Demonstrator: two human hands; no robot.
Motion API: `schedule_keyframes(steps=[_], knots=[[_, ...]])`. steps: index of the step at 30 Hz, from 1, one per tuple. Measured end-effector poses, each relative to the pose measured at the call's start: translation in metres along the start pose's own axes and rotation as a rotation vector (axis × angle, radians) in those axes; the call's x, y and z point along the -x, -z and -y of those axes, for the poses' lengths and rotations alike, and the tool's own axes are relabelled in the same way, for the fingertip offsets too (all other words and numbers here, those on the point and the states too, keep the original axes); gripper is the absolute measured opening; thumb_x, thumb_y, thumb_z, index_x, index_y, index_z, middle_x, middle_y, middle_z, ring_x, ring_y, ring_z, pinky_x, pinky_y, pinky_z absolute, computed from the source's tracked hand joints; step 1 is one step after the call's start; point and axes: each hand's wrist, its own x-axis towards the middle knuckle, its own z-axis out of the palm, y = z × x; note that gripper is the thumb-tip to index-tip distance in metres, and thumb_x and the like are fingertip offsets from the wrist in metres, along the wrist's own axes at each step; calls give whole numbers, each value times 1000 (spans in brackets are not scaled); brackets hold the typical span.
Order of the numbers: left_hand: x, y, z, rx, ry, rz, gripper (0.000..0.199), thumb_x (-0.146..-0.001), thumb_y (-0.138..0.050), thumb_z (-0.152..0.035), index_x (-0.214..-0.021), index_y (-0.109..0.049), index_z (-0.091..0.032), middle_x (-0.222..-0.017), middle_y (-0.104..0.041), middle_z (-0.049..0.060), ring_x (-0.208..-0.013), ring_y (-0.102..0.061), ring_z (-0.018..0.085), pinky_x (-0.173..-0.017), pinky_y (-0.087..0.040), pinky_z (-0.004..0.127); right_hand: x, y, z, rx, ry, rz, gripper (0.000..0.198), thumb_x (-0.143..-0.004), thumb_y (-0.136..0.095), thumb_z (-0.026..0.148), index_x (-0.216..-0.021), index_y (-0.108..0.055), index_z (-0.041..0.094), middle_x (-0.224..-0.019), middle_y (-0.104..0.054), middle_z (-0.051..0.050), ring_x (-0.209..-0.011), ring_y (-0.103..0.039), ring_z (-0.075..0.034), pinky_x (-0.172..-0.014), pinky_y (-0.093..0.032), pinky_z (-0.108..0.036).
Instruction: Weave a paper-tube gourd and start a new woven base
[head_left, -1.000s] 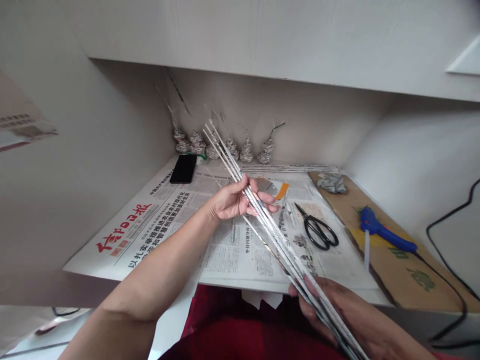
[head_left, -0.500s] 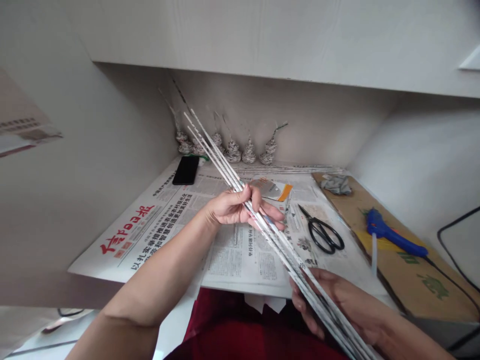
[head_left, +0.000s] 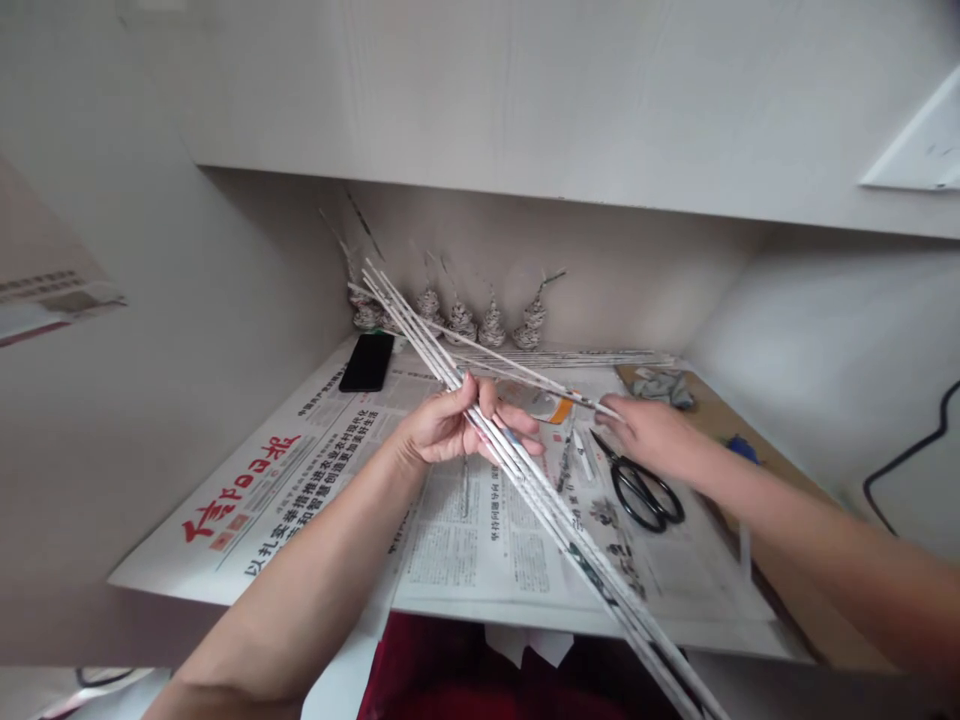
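Observation:
A bundle of thin rolled newspaper tubes (head_left: pixel 570 540) slants across the view, and my left hand (head_left: pixel 450 425) is closed round its middle, thumb on top with some fingers extended beneath. My right hand (head_left: pixel 649 432) pinches the end of a separate paper tube (head_left: pixel 510 363), which runs up and left, crossing behind the bundle. Whether that is one tube or two together, I cannot tell. Black-handled scissors (head_left: pixel 628 478) lie on the newspaper (head_left: pixel 442 520) just below my right hand. A small white slim tool (head_left: pixel 582 456) is beside them.
Several woven paper cones (head_left: pixel 491 325) stand along the back wall, with more paper tubes (head_left: pixel 600 358) before them. A black phone (head_left: pixel 366 362) lies at the left. On the right, cardboard (head_left: pixel 832 630) carries crumpled grey material (head_left: pixel 666 388) and a blue glue gun (head_left: pixel 742 447), mostly hidden behind my forearm.
My right hand has left the bundle's lower end and moved up over the table, now with a separate paper tube in it. My left hand keeps its hold. The view has tilted slightly.

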Motion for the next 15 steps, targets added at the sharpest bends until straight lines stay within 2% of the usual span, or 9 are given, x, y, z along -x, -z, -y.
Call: schedule_keyframes(steps=[1, 2, 6, 10, 13, 15], knots=[[0, 2, 1, -6, 4, -12, 35, -87, -55, -47, -74, -54, -14, -106, -72, 15, -104, -66, 40, -79, -55, 55, -14, 2, -10, 203, 14, -4, 30, -96, -32, 33, -101, -58, 18, -90, -67, -12, -79, -63, -24, -66, -40, -31], [-1, 3, 1, -12, 6, -21, 35, -87, -55, -47, -75, -54, -14, -107, -72, 15, -104, -66, 40, -79, -54, 55, -27, 4, -19, 259, 14, -3, 30, -96, -33, 33, -103, -58, 17, -94, -67, -15, -80, -64, -25, -66, -40, -32], [-2, 7, 5, -25, 9, -39, 33, -89, -54, -45, -80, -57, -14, -112, -70, 17, -105, -65, 39, -81, -54, 56, -67, 8, -44, 368, 29, 5, 25, -91, -38, 18, -103, -60, 16, -103, -67, -16, -86, -64, -26, -72, -40, -35], [-3, 10, 6, -24, 18, -37, 36, -91, -49, -46, -80, -57, -12, -112, -69, 18, -104, -66, 39, -81, -54, 55, -95, 21, -67, 444, 23, -27, 27, -86, -40, 8, -100, -63, 15, -105, -67, -16, -102, -58, -29, -88, -36, -42], [-3, 13, 4, -9, 9, -67, 36, -91, -50, -46, -79, -56, -13, -112, -70, 17, -104, -66, 40, -78, -55, 55, -111, 31, -80, 475, -64, -104, 28, -83, -46, 9, -106, -62, 7, -111, -63, -25, -112, -51, -37, -91, -32, -52], [-4, 15, 3, 11, -14, -97, 36, -93, -46, -45, -78, -55, -13, -109, -71, 16, -101, -67, 39, -77, -55, 55, -117, 31, -75, 473, -110, -153, 33, -82, -49, 12, -111, -60, 2, -115, -59, -30, -114, -47, -42, -90, -31, -56]])
